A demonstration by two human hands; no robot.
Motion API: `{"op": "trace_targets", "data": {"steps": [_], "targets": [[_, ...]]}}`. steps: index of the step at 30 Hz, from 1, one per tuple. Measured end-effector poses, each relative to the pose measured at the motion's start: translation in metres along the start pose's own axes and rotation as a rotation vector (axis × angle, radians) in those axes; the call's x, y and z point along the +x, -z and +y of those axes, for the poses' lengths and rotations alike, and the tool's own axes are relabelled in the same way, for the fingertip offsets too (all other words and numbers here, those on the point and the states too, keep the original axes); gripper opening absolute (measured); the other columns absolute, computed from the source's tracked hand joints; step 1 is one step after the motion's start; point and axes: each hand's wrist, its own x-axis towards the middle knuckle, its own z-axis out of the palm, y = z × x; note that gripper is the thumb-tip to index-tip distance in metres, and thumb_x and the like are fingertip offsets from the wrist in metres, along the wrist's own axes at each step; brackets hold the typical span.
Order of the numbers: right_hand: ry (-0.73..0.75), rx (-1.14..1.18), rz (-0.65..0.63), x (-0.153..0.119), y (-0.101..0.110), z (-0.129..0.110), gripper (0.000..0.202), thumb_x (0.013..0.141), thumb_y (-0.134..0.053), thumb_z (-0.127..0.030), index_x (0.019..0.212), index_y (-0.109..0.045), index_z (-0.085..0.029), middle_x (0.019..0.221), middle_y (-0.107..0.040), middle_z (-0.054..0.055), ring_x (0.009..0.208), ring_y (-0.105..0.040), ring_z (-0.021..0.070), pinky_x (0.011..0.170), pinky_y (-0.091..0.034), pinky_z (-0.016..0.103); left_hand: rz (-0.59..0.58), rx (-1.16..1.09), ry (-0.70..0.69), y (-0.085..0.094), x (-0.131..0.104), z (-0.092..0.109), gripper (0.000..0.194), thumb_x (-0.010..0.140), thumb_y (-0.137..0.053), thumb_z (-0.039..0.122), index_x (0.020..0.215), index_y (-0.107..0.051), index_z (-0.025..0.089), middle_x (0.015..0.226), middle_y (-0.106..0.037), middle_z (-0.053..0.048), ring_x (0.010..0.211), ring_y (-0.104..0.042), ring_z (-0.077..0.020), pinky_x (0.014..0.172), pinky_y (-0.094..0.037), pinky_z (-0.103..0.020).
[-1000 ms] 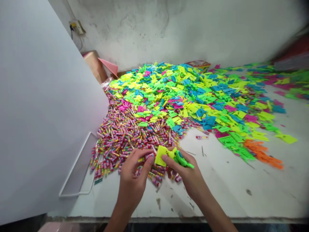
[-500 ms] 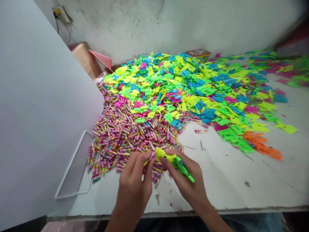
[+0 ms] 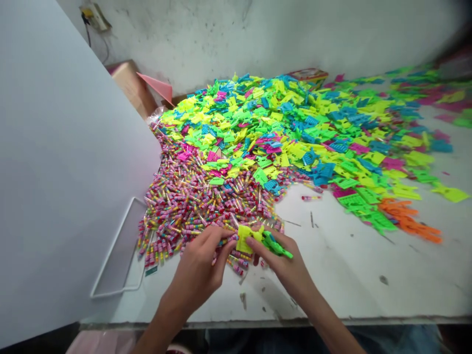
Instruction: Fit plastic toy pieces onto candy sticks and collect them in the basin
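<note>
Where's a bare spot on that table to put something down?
Mostly bare: the tabletop right of the right hand, nearer than the orange pieces. A smaller patch lies between the white frame and left forearm. Crowded: the far side, heaped with striped sticks and bright plastic pieces.

Left hand (image 3: 201, 258): ungloved, slender fingers. Right hand (image 3: 287, 255): ungloved, same build. Left forearm (image 3: 162, 314) and right forearm (image 3: 328, 314): bare, smooth, tapering toward the wrist. Fingernail detail: too small to read. Below the front edge of the worktop (image 3: 350, 295): dark bluish fabric (image 3: 228, 341), blurred; garment type cannot be determined.
</note>
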Motion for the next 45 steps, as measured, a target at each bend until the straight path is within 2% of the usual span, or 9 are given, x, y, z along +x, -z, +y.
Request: {"op": "trace_targets", "data": {"steps": [4,12,18,22,28,32,36,39,45], "targets": [[-0.057,0.018,0.026,0.003,0.000,-0.007,0.034,0.077,-0.076,-0.053,0.079,-0.070,-0.019,0.054,-0.059,-0.001,0.052,-0.053,0.0162,0.048,-0.040,0.026,0.188,-0.001,-0.080,-0.008,-0.003,0.002,0.022,0.095,-0.058,0.009,0.113,-0.062,0.020,0.099,-0.070,-0.005,0.093,-0.067,-0.0161,0.084,-0.053,-0.026],[0.030,-0.046,-0.012,-0.001,0.008,-0.009,0.033,0.081,-0.075,-0.048,0.094,-0.071,-0.018,0.065,-0.064,-0.001,0.054,-0.056,0.0151,0.050,-0.043,0.025,0.089,-0.019,0.029,-0.004,-0.004,0.001,0.022,0.095,-0.062,0.015,0.116,-0.065,0.021,0.106,-0.074,-0.004,0.087,-0.070,-0.0140,0.076,-0.054,-0.022],[0.253,-0.161,0.042,-0.009,0.002,-0.005,0.014,0.090,-0.069,-0.033,0.094,-0.070,-0.020,0.078,-0.068,0.000,0.071,-0.063,0.0165,0.066,-0.048,0.024,0.076,0.101,-0.050,-0.007,-0.010,0.007,0.029,0.096,-0.057,0.012,0.124,-0.063,0.018,0.105,-0.072,-0.008,0.093,-0.068,-0.0165,0.083,-0.054,-0.026],[0.374,-0.181,-0.050,-0.009,0.009,-0.005,0.009,0.092,-0.065,-0.026,0.099,-0.071,-0.021,0.091,-0.071,0.002,0.079,-0.065,0.0167,0.074,-0.049,0.024,0.055,0.205,-0.105,-0.008,-0.016,0.007,0.034,0.098,-0.050,0.009,0.131,-0.058,0.016,0.103,-0.070,-0.010,0.091,-0.067,-0.0188,0.081,-0.054,-0.030],[0.184,-0.072,-0.101,-0.003,0.016,0.008,0.019,0.086,-0.072,-0.038,0.092,-0.070,-0.020,0.074,-0.067,0.000,0.065,-0.060,0.0157,0.062,-0.046,0.025,-0.166,-0.080,-0.105,0.010,-0.005,-0.007,0.030,0.097,-0.058,0.013,0.123,-0.063,0.025,0.102,-0.072,-0.002,0.090,-0.067,-0.0129,0.079,-0.052,-0.022],[0.060,0.024,-0.094,-0.002,0.009,0.017,0.028,0.083,-0.073,-0.046,0.090,-0.070,-0.019,0.072,-0.067,0.000,0.062,-0.058,0.0156,0.056,-0.044,0.025,-0.204,-0.045,-0.110,0.010,-0.002,-0.011,0.028,0.097,-0.056,0.014,0.122,-0.064,0.023,0.098,-0.071,-0.003,0.087,-0.066,-0.0144,0.077,-0.052,-0.024],[-0.079,0.016,-0.014,-0.002,0.008,0.016,0.036,0.082,-0.071,-0.053,0.079,-0.065,-0.018,0.063,-0.064,0.001,0.057,-0.058,0.0168,0.051,-0.042,0.026,0.006,0.155,-0.242,0.001,-0.005,-0.002,0.033,0.095,-0.057,0.010,0.127,-0.060,0.018,0.101,-0.071,-0.008,0.090,-0.064,-0.0194,0.082,-0.051,-0.031],[-0.097,0.019,-0.041,-0.002,0.013,0.009,0.036,0.081,-0.072,-0.053,0.078,-0.064,-0.018,0.056,-0.060,-0.001,0.051,-0.054,0.0145,0.048,-0.039,0.025,0.207,0.095,-0.197,-0.003,-0.005,0.004,0.035,0.093,-0.059,0.007,0.126,-0.060,0.018,0.106,-0.071,-0.008,0.095,-0.064,-0.0183,0.088,-0.050,-0.030],[-0.044,0.060,-0.207,-0.006,0.018,-0.012,0.033,0.084,-0.072,-0.044,0.067,-0.063,-0.018,0.059,-0.059,-0.002,0.054,-0.054,0.0123,0.051,-0.042,0.023,0.046,-0.182,0.055,-0.003,-0.002,0.002,0.020,0.097,-0.058,0.019,0.115,-0.067,0.019,0.106,-0.072,-0.007,0.098,-0.067,-0.0172,0.086,-0.052,-0.027]]}}
